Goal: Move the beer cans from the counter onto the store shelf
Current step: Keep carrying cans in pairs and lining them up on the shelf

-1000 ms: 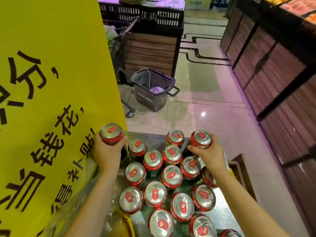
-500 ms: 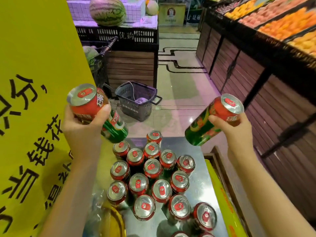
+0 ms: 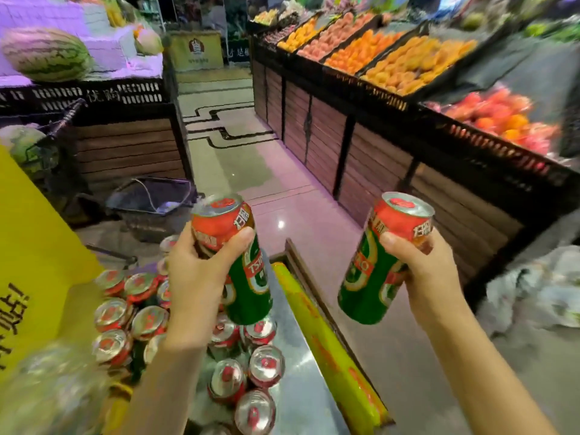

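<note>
Head view: one beer can [image 3: 238,262] in my left hand [image 3: 197,277], second can [image 3: 381,259] in my right hand [image 3: 430,274] — both lifted above steel counter [image 3: 301,372], tilted, tops leaning away from me. Remaining cans [image 3: 131,312] stand clustered upright on counter below left hand; right-hand can hangs beyond counter's right edge, over floor. Grey basket [image 3: 150,202] past counter's far end, contents unclear. Fruit bins [image 3: 392,58] well beyond counter, heaped with orange fruit. Both hands curled round their cans — thumbs across front, fingers behind.
</note>
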Demonstrator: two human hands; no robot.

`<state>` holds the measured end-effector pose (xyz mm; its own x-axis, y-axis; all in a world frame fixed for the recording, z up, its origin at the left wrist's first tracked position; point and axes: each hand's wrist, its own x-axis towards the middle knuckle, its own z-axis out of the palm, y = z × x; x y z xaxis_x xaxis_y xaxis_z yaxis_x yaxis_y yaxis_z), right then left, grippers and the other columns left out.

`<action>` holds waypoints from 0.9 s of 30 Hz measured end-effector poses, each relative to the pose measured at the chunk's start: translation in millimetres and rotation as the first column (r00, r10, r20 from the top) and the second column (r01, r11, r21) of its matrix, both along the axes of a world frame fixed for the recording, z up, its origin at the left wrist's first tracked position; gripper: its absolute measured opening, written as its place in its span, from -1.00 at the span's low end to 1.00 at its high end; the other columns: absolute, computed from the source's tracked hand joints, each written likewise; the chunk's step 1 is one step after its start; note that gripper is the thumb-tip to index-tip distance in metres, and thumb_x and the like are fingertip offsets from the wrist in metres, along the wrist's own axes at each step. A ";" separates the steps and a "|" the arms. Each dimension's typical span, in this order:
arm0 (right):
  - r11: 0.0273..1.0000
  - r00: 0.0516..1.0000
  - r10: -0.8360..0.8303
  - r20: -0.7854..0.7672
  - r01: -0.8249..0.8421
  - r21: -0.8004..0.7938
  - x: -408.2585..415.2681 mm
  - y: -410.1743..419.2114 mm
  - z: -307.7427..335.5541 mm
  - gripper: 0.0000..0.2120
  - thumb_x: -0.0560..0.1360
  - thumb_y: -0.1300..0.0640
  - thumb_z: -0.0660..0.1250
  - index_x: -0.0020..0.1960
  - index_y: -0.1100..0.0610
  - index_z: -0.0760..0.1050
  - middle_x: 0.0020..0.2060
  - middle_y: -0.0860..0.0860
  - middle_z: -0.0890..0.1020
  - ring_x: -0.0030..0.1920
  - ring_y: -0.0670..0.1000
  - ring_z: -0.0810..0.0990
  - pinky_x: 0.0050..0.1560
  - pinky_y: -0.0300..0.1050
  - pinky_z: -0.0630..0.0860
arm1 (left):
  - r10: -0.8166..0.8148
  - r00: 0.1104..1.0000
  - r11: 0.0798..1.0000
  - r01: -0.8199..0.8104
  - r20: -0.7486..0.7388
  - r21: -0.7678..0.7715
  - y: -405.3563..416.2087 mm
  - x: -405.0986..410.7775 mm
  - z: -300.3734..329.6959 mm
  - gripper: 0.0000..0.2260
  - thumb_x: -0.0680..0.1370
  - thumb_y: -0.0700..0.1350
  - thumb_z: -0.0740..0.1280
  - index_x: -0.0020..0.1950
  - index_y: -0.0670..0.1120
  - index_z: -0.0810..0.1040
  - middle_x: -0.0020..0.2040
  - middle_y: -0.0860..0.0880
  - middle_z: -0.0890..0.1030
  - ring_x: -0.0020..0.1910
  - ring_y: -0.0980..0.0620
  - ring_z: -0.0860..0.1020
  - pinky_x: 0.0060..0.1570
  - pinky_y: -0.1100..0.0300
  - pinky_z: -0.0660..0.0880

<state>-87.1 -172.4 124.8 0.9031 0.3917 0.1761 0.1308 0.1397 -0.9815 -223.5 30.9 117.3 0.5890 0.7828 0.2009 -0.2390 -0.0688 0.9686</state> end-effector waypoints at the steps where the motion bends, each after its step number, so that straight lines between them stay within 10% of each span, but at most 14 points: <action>1: 0.999 0.999 -0.039 -0.020 0.039 -0.009 -2.8 -22.4 -3.7 -0.47 0.08 -0.12 0.46 0.05 -0.07 0.55 -0.08 -0.05 0.69 -0.02 0.00 0.66 0.00 -0.04 0.53 | -0.039 0.999 0.999 0.039 -0.012 -0.013 -19.3 4.2 -1.5 -0.54 0.22 0.01 0.57 0.07 -0.02 0.59 -0.08 0.02 0.69 -0.08 0.06 0.65 -0.13 0.24 0.56; 14: 0.834 0.814 -0.552 -0.179 0.545 -0.088 -66.0 -343.8 -33.8 -0.44 0.00 -0.11 0.50 -0.01 -0.02 0.58 -0.14 0.03 0.71 -0.12 0.08 0.68 -0.11 -0.02 0.55 | -0.523 0.846 0.850 0.511 -0.100 -0.128 -305.9 65.7 -13.7 -0.60 0.19 0.07 0.46 -0.02 -0.02 0.60 -0.17 -0.01 0.69 -0.21 0.05 0.65 -0.22 0.18 0.52; 27: 0.371 0.337 -0.916 -0.219 0.918 -0.138 -190.3 -597.4 -61.7 -0.31 -0.04 -0.14 0.51 0.08 -0.02 0.55 -0.12 -0.02 0.70 -0.10 0.04 0.67 -0.05 0.01 0.55 | -0.928 0.336 0.359 0.921 -0.158 -0.152 -603.5 82.9 -32.8 -0.68 0.24 -0.01 0.45 -0.03 0.00 0.59 -0.17 0.01 0.69 -0.22 0.09 0.66 -0.23 0.23 0.49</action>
